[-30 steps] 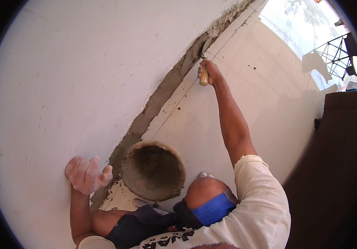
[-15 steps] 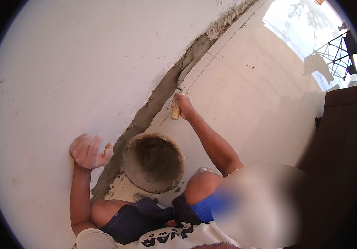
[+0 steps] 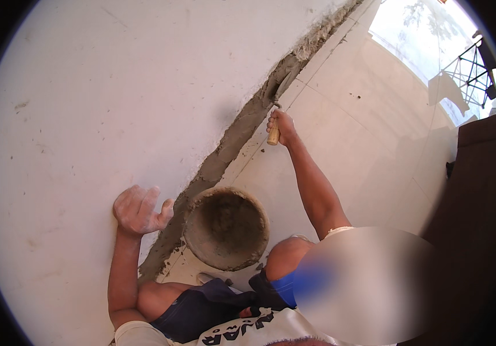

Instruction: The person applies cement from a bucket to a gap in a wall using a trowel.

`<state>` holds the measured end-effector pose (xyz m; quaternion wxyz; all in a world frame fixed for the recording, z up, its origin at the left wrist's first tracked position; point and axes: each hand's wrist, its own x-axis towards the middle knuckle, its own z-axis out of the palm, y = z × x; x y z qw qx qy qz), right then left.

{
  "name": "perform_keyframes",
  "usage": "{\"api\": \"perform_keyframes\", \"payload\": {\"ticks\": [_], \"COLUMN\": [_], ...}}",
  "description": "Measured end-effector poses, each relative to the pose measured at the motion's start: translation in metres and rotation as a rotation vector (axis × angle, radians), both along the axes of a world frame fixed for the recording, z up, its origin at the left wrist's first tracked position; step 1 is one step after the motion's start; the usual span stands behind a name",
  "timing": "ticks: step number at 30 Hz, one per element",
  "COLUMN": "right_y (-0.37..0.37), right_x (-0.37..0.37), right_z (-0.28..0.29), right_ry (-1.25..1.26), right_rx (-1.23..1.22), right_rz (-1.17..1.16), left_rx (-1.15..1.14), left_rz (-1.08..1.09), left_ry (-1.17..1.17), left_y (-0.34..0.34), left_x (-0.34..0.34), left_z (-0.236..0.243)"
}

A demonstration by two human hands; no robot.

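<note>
My right hand [image 3: 283, 126] grips the wooden handle of a trowel [image 3: 273, 136]. Its metal blade lies against the strip of wet grey mortar [image 3: 239, 130] that runs along the foot of the white wall. My left hand [image 3: 141, 209], whitened with dust, rests at the wall with the thumb apart from the fingers and nothing held. Between my arms, close to the mortar strip, a round mortar pan [image 3: 264, 230] stands on the floor, its inside coated with grey mortar.
Pale floor tiles [image 3: 340, 150] spread to the right of the strip. Farther along, the wall base [image 3: 317, 43] looks rough and broken. A dark metal frame [image 3: 472, 75] stands at the far right, beyond a brown surface [image 3: 481, 167]. Mortar crumbs lie near the pan.
My right hand has moved the trowel farther along the mortar strip, away from me. The left hand keeps its place at the wall while the whole view shifts slightly.
</note>
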<state>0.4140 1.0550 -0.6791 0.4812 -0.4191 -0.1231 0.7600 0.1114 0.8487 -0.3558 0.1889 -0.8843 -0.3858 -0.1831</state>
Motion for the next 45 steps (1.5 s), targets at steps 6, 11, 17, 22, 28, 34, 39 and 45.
{"api": "perform_keyframes", "payload": {"ticks": [6,11,17,22,28,34,39,45], "right_y": [-0.029,-0.071,-0.09,-0.064,-0.069,-0.095,-0.134,-0.182], "right_x": [-0.046,-0.076,-0.075,-0.075,-0.075,-0.088,-0.068,-0.023], "right_z": [0.024,0.054,0.08,0.052,0.008,0.014,0.035,0.061], "right_ry": [-0.066,-0.153,-0.217,-0.32,-0.158,0.098,0.059,-0.065], "right_rx": [0.048,0.165,0.233,0.121,-0.077,-0.158,-0.177,-0.094], "right_rz": [-0.07,-0.032,-0.086,-0.149,-0.036,0.069,0.213,0.323], "left_rx": [0.072,0.019,-0.023,0.035,0.011,0.02,-0.109,-0.556], "left_rz": [-0.037,-0.009,0.024,-0.068,-0.058,-0.077,0.006,0.318], "left_ry": [0.037,0.033,0.05,-0.025,-0.024,-0.044,-0.095,-0.229], "left_y": [0.003,-0.001,0.0,0.006,0.006,0.004,-0.006,-0.05], "left_x": [0.002,-0.004,0.001,0.006,0.012,0.011,0.004,-0.002], "left_z": [0.003,-0.001,0.007,0.006,0.008,0.012,0.012,-0.021]}}
